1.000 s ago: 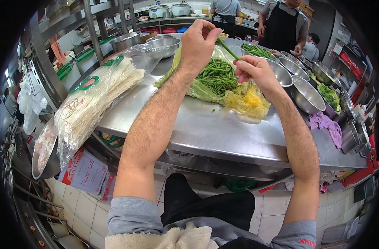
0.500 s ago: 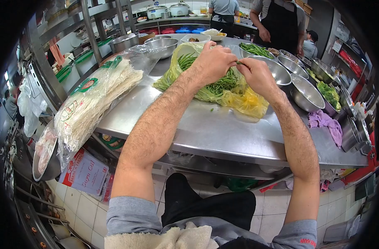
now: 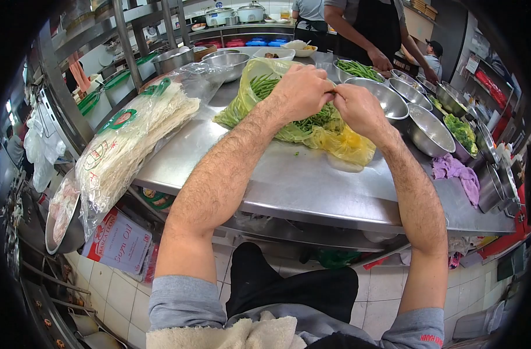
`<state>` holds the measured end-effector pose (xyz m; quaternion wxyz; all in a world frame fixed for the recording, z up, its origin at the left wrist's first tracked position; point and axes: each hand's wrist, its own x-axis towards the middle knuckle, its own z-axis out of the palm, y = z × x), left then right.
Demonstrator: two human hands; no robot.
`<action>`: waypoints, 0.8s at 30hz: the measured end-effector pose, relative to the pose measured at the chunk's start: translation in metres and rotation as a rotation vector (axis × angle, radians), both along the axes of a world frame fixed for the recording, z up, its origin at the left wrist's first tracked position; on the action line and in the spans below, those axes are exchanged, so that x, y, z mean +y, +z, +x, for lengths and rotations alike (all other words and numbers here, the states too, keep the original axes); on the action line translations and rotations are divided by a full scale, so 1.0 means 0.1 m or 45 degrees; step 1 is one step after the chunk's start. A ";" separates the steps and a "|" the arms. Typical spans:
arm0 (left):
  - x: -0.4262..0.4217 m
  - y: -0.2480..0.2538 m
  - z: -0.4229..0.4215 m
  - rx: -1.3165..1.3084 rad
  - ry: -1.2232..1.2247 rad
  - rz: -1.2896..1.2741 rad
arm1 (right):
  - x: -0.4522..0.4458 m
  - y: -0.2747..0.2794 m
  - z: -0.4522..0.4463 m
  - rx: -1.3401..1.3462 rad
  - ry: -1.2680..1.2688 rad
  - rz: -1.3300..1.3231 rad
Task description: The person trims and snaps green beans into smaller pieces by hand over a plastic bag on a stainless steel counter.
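Observation:
My left hand [image 3: 303, 90] and my right hand [image 3: 360, 109] meet fingertip to fingertip above a yellow plastic bag [image 3: 351, 146]. Both are closed in a pinch on a green bean, of which only a sliver shows between them. The bag lies open on the steel table [image 3: 300, 186], with many green beans [image 3: 263, 86] at its left side and trimmed bits toward the middle. Just behind my right hand stands a metal bowl [image 3: 393, 102], and beyond it a bowl of long green beans [image 3: 358, 70].
Packaged white noodles [image 3: 137, 134] lie at the table's left edge. Several metal bowls [image 3: 429, 132], one holding leafy greens [image 3: 460, 132], line the right side near a purple cloth [image 3: 458, 174]. A co-worker in a black apron [image 3: 364, 32] stands across the table.
My hands stay over the bag, fingertips drawn closer, with less of the bean showing. Across the table, the co-worker has leaned in and reached both hands toward the bowls.

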<state>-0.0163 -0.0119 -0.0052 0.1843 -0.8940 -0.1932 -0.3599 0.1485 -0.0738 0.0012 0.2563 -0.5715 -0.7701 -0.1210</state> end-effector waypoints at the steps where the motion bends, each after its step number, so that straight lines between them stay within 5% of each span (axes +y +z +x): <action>1: -0.01 0.01 0.01 0.016 0.014 -0.001 | 0.00 -0.01 -0.01 0.001 0.027 0.030; 5: -0.04 0.01 0.04 -0.026 0.015 0.004 | 0.08 -0.06 0.03 0.073 0.081 0.132; 10: -0.01 0.04 0.07 -0.391 -0.245 -0.146 | 0.14 0.03 0.10 0.940 0.301 -0.289; 14: -0.04 0.11 0.09 -0.822 -0.328 -0.391 | 0.10 -0.06 -0.01 0.759 0.195 -0.386; 16: 0.02 0.16 0.02 -0.995 -0.336 -0.562 | 0.05 -0.09 -0.05 0.289 0.124 -0.316; 20: 0.12 0.19 -0.09 -0.987 -0.304 -0.525 | 0.06 -0.06 -0.01 0.882 0.448 -0.297; 24: 0.05 0.21 -0.11 -0.960 -0.295 -0.666 | 0.07 0.07 0.06 0.858 0.374 -0.261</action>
